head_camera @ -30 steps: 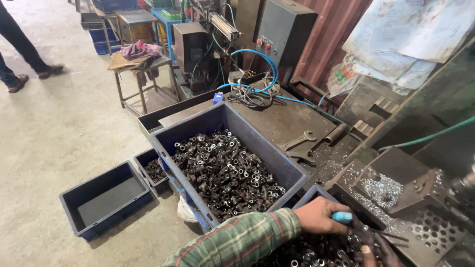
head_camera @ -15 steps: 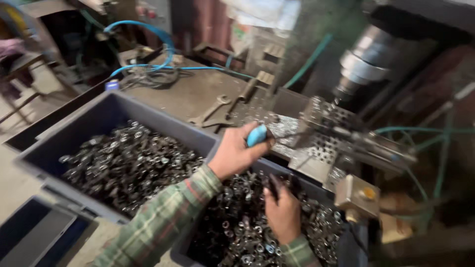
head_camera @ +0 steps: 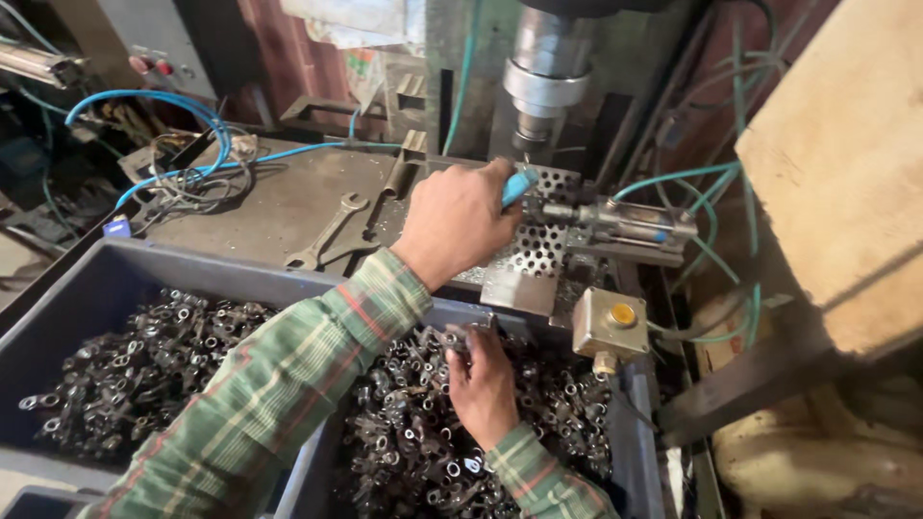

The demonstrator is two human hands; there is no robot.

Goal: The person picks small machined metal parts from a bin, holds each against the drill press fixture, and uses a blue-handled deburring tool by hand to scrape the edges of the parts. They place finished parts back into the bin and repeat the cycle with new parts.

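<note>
Digging among loose metal parts (head_camera: 404, 423) in near bin (head_camera: 635, 423), right hand (head_camera: 486, 384) pinching one. Farther, at table's (head_camera: 279, 207) back edge, left hand (head_camera: 460, 219) gripping blue tool (head_camera: 517, 185) beneath spindle (head_camera: 546, 82): risks snagging sleeve (head_camera: 288, 384), nicking fingers.

your left hand (head_camera: 460, 223) sits on the surface (head_camera: 279, 207) before the drill spindle (head_camera: 543, 77), wrench (head_camera: 327, 233) to its left; your right hand (head_camera: 484, 384) lies in the near bin of metal parts (head_camera: 413, 442), a second bin (head_camera: 125, 360) to its left
</note>
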